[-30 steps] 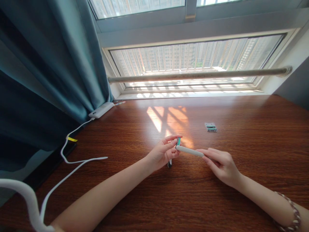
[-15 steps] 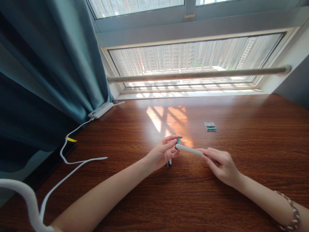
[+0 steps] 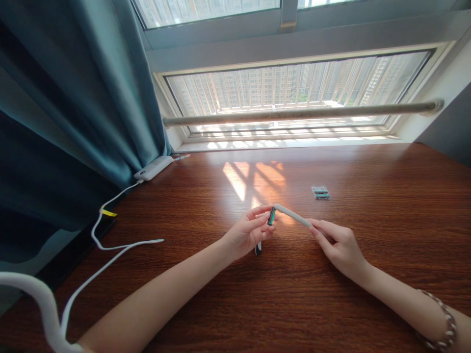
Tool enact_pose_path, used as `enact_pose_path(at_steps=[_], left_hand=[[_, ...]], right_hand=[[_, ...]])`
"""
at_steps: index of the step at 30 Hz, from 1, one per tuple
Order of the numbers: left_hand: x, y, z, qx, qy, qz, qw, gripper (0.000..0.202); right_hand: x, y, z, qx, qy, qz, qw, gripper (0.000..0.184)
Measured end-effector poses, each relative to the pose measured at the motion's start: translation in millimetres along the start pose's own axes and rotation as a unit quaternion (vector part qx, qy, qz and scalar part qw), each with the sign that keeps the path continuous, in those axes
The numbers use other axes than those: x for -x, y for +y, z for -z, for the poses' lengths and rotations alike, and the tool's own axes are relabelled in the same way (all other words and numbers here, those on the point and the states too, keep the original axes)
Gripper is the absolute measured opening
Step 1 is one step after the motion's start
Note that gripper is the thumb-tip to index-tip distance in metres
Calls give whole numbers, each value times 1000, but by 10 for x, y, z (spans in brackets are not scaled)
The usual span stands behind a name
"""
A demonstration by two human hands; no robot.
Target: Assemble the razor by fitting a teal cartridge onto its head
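Observation:
My left hand (image 3: 246, 234) is closed around a razor, its green-and-black head (image 3: 272, 216) showing at the fingertips. Below the palm, a white-and-black handle end (image 3: 258, 248) shows; the part between is hidden by the fingers. My right hand (image 3: 340, 245) pinches the near end of a slim white toothbrush (image 3: 294, 215). Its far end bends down beside the top of the razor head, with small dark bristles on the underside. Whether brush and razor touch, I cannot tell.
A clear plastic case (image 3: 321, 192) with green-and-black razor cartridges lies on the brown wooden table (image 3: 331, 304), beyond my right hand. At the left, a white power strip (image 3: 153, 168) and a white cable (image 3: 96, 230) lie near the curtain (image 3: 110, 88). A window fills the back.
The toothbrush's far end has moved up from the lower part of the razor head to its top. My right hand shifts slightly; the left stays put.

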State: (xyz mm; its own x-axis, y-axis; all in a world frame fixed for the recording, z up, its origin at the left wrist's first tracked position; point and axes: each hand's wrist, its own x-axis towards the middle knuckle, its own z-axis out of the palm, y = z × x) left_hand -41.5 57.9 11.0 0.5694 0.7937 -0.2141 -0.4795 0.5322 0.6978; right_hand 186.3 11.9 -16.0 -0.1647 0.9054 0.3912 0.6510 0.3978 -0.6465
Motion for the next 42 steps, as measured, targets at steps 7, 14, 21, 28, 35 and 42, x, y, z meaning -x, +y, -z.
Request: enact_pose_path(at_steps=[7, 14, 21, 28, 35, 42], left_hand=[[10, 20, -7, -18, 0, 2, 1000, 36], [1, 1, 0, -46, 6, 9, 999, 37], [-17, 2, -14, -50, 22, -18, 998, 34], [-18, -4, -11, -60, 34, -12, 998, 29], [-13, -14, 3, -104, 38, -14, 994, 33], [-4, -11, -32, -142, 20, -29, 989, 30]], right_hand=[[-9, 12, -1, -5, 11, 13, 1000, 26], [3, -21, 4, 5, -1, 23, 1000, 26], [10, -12, 4, 25, -14, 42, 999, 25], [14, -25, 9, 25, -7, 43, 999, 25], [18, -11, -6, 41, 36, 6, 999, 23], [32, -36, 12, 45, -14, 47, 998, 26]])
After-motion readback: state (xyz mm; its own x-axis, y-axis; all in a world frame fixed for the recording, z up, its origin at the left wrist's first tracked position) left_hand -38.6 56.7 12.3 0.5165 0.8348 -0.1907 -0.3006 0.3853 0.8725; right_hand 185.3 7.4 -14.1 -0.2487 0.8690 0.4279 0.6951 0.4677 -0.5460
